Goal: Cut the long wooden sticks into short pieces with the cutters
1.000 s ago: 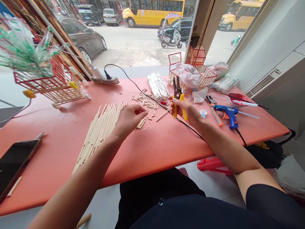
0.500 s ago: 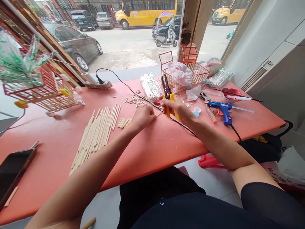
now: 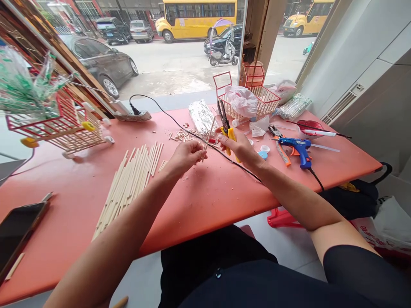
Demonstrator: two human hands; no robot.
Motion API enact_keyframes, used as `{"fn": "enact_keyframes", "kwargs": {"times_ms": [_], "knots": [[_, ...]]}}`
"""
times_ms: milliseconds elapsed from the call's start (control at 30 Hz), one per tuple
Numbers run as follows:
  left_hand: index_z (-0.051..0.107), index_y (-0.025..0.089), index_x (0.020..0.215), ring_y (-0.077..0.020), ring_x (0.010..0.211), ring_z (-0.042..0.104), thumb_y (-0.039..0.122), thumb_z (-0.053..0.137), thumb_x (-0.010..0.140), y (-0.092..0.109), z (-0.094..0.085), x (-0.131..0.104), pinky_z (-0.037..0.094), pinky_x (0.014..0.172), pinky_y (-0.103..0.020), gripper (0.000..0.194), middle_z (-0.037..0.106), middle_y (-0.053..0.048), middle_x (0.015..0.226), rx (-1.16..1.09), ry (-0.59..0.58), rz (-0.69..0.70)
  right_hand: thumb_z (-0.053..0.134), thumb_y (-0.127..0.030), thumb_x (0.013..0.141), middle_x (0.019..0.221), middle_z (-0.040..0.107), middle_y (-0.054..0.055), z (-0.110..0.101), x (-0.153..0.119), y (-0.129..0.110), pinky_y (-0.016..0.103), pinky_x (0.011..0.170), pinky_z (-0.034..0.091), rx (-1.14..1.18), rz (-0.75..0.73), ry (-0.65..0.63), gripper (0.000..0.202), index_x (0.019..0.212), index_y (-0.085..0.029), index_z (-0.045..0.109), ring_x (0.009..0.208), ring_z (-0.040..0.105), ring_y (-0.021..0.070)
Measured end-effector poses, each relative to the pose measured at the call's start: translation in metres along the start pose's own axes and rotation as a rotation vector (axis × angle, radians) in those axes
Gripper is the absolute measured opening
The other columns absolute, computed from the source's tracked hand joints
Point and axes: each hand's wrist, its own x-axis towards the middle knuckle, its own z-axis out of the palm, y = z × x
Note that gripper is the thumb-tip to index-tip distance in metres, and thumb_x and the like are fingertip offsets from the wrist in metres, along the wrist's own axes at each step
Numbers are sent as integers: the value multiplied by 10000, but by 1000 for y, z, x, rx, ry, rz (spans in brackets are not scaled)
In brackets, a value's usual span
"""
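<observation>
My left hand point(image 3: 189, 155) pinches a thin wooden stick point(image 3: 210, 133), which stands tilted up with its top leaning right. In my right hand point(image 3: 240, 147) is a wire stripper point(image 3: 225, 124) with yellow handles and dark jaws pointing up; the stick is beside it, apart from the jaws. Left of my left hand lie many long wooden sticks point(image 3: 130, 184) side by side. Several short cut sticks point(image 3: 162, 165) are partly hidden behind my left hand. Beyond the hands, small stick offcuts point(image 3: 183, 136) are scattered near a foil-like packet point(image 3: 203, 116).
A blue glue gun point(image 3: 297, 147) and orange-handled pliers point(image 3: 283, 152) lie to the right. Small stick-built carts stand at left point(image 3: 54, 128) and back right point(image 3: 269, 98). A black cable point(image 3: 173, 117) crosses the pink table point(image 3: 205, 205). A phone point(image 3: 22, 226) lies at left.
My left hand has shifted a little left and turned the stick from low and slanted to nearly upright. The wire stripper's yellow handles have come closer together.
</observation>
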Motion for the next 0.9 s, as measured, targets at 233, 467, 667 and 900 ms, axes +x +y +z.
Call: {"fn": "enact_keyframes", "kwargs": {"times_ms": [233, 467, 667, 900], "knots": [[674, 184, 739, -143, 609, 570, 360, 740, 799, -19, 5, -23, 446, 604, -282, 197, 714, -43, 715, -301, 65, 117, 766, -550, 839, 975, 709, 66, 3, -10, -11, 296, 700, 501, -4, 33, -184, 469, 1080, -161, 664, 851, 650, 182], [674, 201, 745, -207, 778, 719, 346, 718, 826, -28, 10, -27, 524, 752, -317, 172, 755, -45, 775, -236, 59, 162, 773, -588, 864, 1097, 757, 109, 3, -15, -16, 318, 764, 529, -27, -53, -356, 556, 1203, -154, 699, 955, 682, 218], [715, 198, 704, -196, 705, 679, 349, 763, 747, -30, 8, -29, 505, 687, -308, 164, 761, -43, 747, -179, 101, 121, 771, -584, 889, 1114, 782, 101, 2, -15, -12, 395, 935, 554, -22, -65, -417, 549, 1247, -177, 686, 1063, 703, 253], [781, 188, 713, -171, 632, 582, 367, 753, 710, -22, 3, -35, 429, 605, -291, 181, 707, -15, 666, -91, 90, 9, 803, -526, 888, 1286, 737, 104, 3, -14, -10, 421, 1036, 549, 27, -88, -484, 497, 1230, -190, 674, 1232, 713, 284]]}}
